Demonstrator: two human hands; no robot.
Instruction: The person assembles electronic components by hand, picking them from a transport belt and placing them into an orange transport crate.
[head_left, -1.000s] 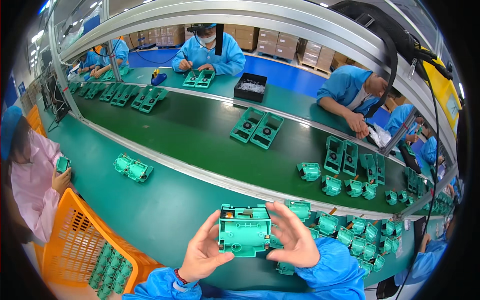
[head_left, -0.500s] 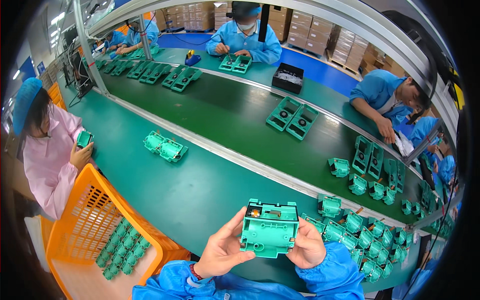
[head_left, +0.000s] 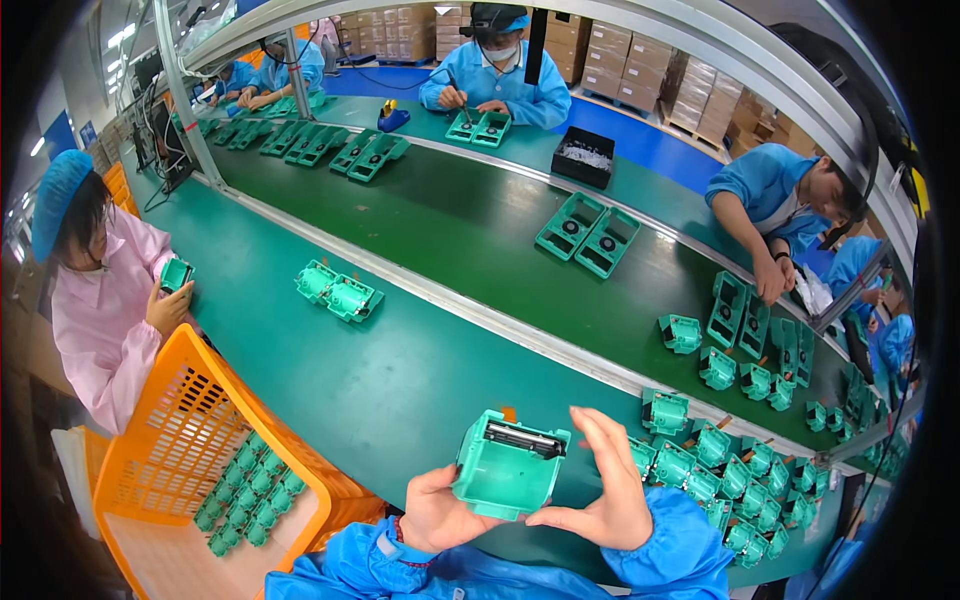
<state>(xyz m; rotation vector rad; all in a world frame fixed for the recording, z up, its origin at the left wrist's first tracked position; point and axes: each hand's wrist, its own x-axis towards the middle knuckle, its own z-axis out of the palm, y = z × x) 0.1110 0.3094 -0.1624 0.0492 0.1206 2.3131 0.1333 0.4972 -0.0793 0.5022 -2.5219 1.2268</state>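
Observation:
A green plastic housing (head_left: pixel 503 478) is held up in front of me, its smooth hollow side showing and a dark slotted strip with metal parts along its upper edge. My left hand (head_left: pixel 436 512) grips it by the left side and from below; some of those fingers are hidden behind it. Beside its right edge, my right hand (head_left: pixel 612 492) is open, fingers raised and spread from the thumb. The thumb tip is at the housing's lower right corner; whether it touches I cannot tell. A small orange tab (head_left: pixel 509 414) shows just beyond the housing's top.
Many similar housings (head_left: pixel 672 466) crowd the bench at my right. Two more (head_left: pixel 340 292) lie ahead to the left. An orange basket (head_left: pixel 300 480) holding green parts stands at my left. Beyond a metal rail runs a green belt (head_left: pixel 440 215) carrying open trays. Co-workers sit around.
The housing has been turned over, from its ribbed side with fitted parts to its hollow side. My right hand has let go of its right edge and opened.

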